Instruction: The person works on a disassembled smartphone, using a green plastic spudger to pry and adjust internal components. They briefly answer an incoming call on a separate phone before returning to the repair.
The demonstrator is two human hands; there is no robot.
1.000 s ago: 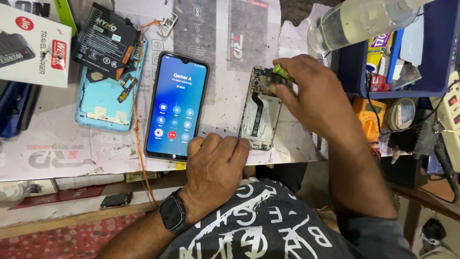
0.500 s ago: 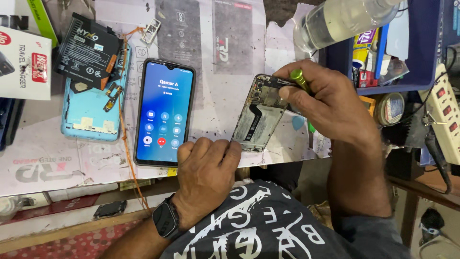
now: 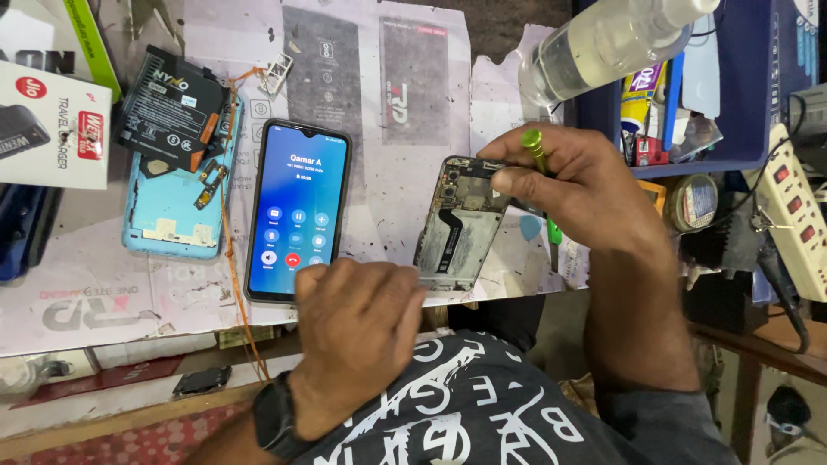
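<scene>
My right hand [image 3: 577, 185] grips the top edge of an opened phone body [image 3: 457, 226] with its circuit parts showing, and a green-handled screwdriver [image 3: 536, 148] is tucked between the fingers. The phone body is tilted, its lower end near the bench edge. My left hand [image 3: 357, 331], with a black watch on the wrist, rests on the bench at the phone body's lower left corner, fingers curled and touching the bottom of a lit smartphone [image 3: 295, 211] with a blue call screen. What the left fingers hold, if anything, is hidden.
A light blue phone back cover [image 3: 168, 211] with a black battery [image 3: 168, 108] on it lies at left, beside a white box [image 3: 52, 120]. A clear bottle [image 3: 603, 43], a blue bin [image 3: 741, 86] of small items and a white power strip [image 3: 797, 215] stand at right.
My right hand has lifted and tilted the opened phone body rightward, away from the lit smartphone. The left hand stays by the bench edge. The view has shifted slightly.
</scene>
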